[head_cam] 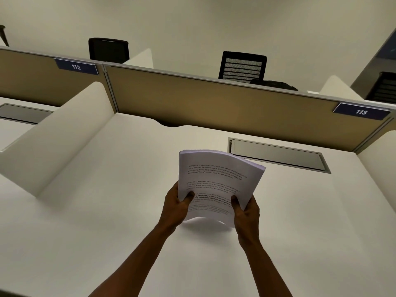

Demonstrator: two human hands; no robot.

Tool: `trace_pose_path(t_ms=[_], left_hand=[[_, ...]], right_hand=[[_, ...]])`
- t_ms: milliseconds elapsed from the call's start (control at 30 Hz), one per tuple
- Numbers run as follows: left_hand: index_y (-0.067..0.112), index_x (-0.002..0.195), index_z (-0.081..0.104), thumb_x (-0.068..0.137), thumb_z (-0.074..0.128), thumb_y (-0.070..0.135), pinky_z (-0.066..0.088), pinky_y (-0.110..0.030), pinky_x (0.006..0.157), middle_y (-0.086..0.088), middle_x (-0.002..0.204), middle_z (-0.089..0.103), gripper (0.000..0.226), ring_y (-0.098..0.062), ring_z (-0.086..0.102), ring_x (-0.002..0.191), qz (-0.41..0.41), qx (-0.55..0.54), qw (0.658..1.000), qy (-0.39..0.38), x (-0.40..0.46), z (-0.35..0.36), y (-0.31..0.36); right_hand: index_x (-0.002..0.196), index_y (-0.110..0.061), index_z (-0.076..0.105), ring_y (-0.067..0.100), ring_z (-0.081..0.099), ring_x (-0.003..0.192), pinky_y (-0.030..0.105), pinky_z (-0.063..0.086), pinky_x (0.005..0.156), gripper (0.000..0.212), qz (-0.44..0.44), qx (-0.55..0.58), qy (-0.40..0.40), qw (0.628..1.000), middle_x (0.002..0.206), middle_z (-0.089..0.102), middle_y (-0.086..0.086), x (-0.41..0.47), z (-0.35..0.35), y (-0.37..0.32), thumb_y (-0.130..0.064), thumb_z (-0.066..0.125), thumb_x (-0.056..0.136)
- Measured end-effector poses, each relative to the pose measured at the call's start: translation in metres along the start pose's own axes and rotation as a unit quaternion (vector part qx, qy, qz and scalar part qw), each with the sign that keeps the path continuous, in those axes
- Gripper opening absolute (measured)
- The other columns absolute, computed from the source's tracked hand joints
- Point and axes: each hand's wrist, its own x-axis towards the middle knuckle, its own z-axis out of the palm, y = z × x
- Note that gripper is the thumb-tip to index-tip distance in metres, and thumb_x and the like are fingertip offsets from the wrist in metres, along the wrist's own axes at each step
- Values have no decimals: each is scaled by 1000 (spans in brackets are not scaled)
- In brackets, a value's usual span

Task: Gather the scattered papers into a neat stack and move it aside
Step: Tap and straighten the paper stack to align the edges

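Note:
A stack of white printed papers point(216, 181) is held up above the white desk point(111, 221), slightly bowed, with its printed side toward me. My left hand point(174, 207) grips the stack's lower left edge, thumb on the front. My right hand point(246, 211) grips the lower right edge the same way. The sheets look roughly aligned, with the top edges fanned a little. No loose paper shows on the desk.
A metal cable hatch point(278, 154) is set into the desk behind the stack on the right. White side dividers point(70, 133) flank the desk, and a tan back panel point(214, 103) with a "113" label point(361, 112) closes the rear. Black office chairs point(243, 65) stand beyond.

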Motion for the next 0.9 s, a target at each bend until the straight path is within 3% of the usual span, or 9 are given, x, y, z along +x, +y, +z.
trace_pose_path(t_ms=[133, 267, 433, 533, 633, 733, 800, 867, 900], left_hand=[[26, 134, 53, 97, 59, 16, 58, -23, 82, 6, 120, 66, 39, -14, 64, 108, -19, 23, 1000, 0, -2, -4, -8], [27, 134, 53, 98, 57, 18, 58, -20, 78, 5, 120, 66, 37, -16, 64, 109, -21, 30, 999, 10, -5, -8, -14], [27, 139, 50, 99, 56, 26, 55, -33, 93, 4, 127, 64, 41, -17, 61, 113, -39, 64, 997, -10, -2, -13, -20], [24, 137, 53, 98, 57, 25, 55, -31, 93, 4, 126, 66, 39, -16, 62, 112, -31, 78, 996, -16, 1, -18, -21], [21, 132, 58, 96, 61, 26, 59, -33, 89, 4, 119, 69, 36, -16, 67, 107, -30, 81, 996, -14, -1, -21, -21], [23, 125, 62, 92, 66, 32, 61, -23, 75, 7, 112, 72, 34, -16, 71, 99, -39, 75, 996, -15, -1, -25, -20], [24, 123, 63, 88, 70, 37, 58, -17, 68, 3, 115, 73, 38, -11, 73, 90, -45, 85, 995, -21, 0, -27, -18], [22, 132, 57, 84, 74, 41, 56, -19, 69, -1, 125, 68, 55, -10, 71, 89, -33, 148, 988, 18, 0, -29, -12], [19, 142, 49, 81, 77, 40, 57, -25, 74, -3, 134, 61, 70, -15, 69, 97, -14, 174, 982, 69, 1, -31, -8]], right_hand=[[129, -22, 55, 20, 63, 108, 42, 57, 91, 35, 24, -16, -7, 1000, 117, 67, -1, -4, 5, 11, -15, 62, 95], [131, -24, 55, 18, 64, 107, 40, 58, 90, 38, 19, -18, -6, 1000, 116, 67, -4, -2, 7, 13, -17, 63, 95], [136, -22, 51, 20, 61, 108, 40, 54, 94, 43, 18, -52, -10, 998, 120, 64, 0, -4, 11, 21, -18, 63, 94], [127, -36, 53, 4, 63, 100, 25, 56, 87, 38, -22, -96, -19, 995, 112, 64, -15, -3, 8, 16, -17, 62, 95], [110, -49, 54, -5, 63, 95, 7, 53, 71, 32, -84, -147, -30, 985, 101, 66, -27, -3, 3, 3, -21, 60, 96], [99, -48, 54, -4, 63, 86, 8, 51, 64, 15, -129, -188, -42, 973, 95, 65, -32, 0, 2, -12, -35, 55, 94], [98, -42, 54, -3, 64, 82, 8, 50, 62, 9, -154, -205, -52, 965, 89, 67, -25, 5, 1, -20, -34, 54, 93], [101, -33, 56, 0, 65, 78, 8, 49, 59, 9, -184, -237, -65, 952, 83, 66, -19, 11, -2, -29, -31, 53, 93], [103, -29, 57, 2, 65, 74, 9, 49, 59, 11, -198, -259, -72, 943, 82, 66, -17, 14, -4, -35, -30, 52, 93]])
